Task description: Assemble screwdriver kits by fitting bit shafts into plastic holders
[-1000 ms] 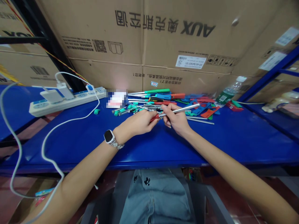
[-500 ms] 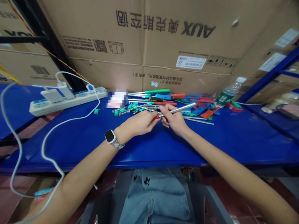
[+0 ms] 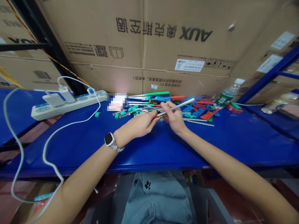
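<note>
My left hand [image 3: 144,123] is closed round a small red part [image 3: 156,115] at the lower end of a silver metal tube [image 3: 183,104]. The fingers of my right hand [image 3: 172,115] are closed on the same tube, close beside my left hand. The tube slants up to the right, its far end free in the air. Behind my hands, on the blue table [image 3: 149,149], lies a pile of metal rods, small green caps [image 3: 116,115], a green-handled tool [image 3: 157,93] and blue and orange plastic parts [image 3: 207,114]. My hands hide part of the pile.
A white power strip [image 3: 77,104] with plugs is at the left, its white cable looping over the table. A plastic bottle [image 3: 230,93] leans at the back right beside a red box [image 3: 234,108]. A large cardboard box [image 3: 93,18] stands behind the table.
The fingers of my right hand have shifted slightly on the tube. Its free end sits a little higher. The view has tilted slightly.
</note>
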### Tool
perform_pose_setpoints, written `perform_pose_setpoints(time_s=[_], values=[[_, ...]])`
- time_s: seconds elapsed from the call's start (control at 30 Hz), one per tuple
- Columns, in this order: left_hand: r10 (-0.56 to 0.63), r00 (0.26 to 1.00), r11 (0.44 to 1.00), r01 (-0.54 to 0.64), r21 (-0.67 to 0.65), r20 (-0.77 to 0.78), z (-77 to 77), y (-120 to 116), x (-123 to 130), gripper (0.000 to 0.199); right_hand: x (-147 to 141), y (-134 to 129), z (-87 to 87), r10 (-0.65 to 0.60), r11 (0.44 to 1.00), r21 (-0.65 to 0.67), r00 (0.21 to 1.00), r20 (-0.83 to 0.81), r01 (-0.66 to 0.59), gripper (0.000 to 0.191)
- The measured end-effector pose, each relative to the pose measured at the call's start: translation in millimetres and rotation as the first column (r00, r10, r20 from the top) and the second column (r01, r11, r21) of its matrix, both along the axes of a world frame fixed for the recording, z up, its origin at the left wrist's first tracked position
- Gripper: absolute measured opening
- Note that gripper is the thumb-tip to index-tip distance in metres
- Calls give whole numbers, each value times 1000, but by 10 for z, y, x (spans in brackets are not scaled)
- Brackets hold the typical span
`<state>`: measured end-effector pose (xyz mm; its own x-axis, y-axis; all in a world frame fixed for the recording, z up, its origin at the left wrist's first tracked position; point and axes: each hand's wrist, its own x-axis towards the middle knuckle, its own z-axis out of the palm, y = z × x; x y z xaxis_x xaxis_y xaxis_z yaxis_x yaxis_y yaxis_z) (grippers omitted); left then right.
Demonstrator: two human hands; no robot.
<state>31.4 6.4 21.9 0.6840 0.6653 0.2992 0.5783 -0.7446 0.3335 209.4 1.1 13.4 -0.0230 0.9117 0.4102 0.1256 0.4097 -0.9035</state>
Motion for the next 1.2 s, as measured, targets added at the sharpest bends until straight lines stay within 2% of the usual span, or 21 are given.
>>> perform_pose_setpoints(time_s=[0.07, 0.17, 0.43, 0.63, 0.73, 0.83, 0.9, 0.97, 1.0, 1.07, 1.13, 1.2], values=[[-4, 1000, 1000, 4, -13, 24, 8, 0, -8, 25, -27, -14, 61, -63, 997, 48, 994, -87, 68, 53], [1, 999, 1000, 0, -20, 42, 11, -2, 11, 25, -80, 13, 96, -135, 987, 72, 988, -80, 141, 57], [92, 994, 996, -91, -20, 61, 33, -20, 15, 21, -240, 207, 19, -168, 983, 51, 981, -91, 174, 63], [108, 993, 993, -109, 34, 39, 55, 4, -51, 20, -312, 212, 23, -46, 998, 41, 991, -124, 51, 58], [116, 992, 992, -119, 39, 57, 76, 59, -136, 20, -293, 195, 22, 116, 993, 16, 986, -121, -115, 49], [147, 988, 988, -149, 52, 44, 107, 133, -304, 22, -223, 283, -20, 290, 957, 18, 949, -120, -290, 32], [163, 987, 984, -162, 72, -5, 117, 185, -456, 23, -182, 427, -59, 249, 969, 0, 968, -44, -249, 20], [198, 980, 978, -195, 69, -37, 110, 227, -606, 24, -180, 614, -79, 130, 991, -41, 966, 221, -124, 14], [225, 974, 973, -222, 62, -36, 101, 242, -669, 25, -201, 711, -74, 98, 995, -49, 917, 386, -86, 14], [265, 964, 963, -264, 52, -25, 77, 258, -756, 27, -282, 889, -27, 50, 999, -33, 763, 645, -37, 20], [274, 961, 960, -273, 57, -20, 52, 257, -785, 27, -401, 1033, 64, 43, 998, -10, 610, 791, -59, 20], [264, 964, 963, -261, 59, -35, 34, 245, -773, 26, -526, 1137, 177, 100, 989, -33, 492, 865, -143, 20]])
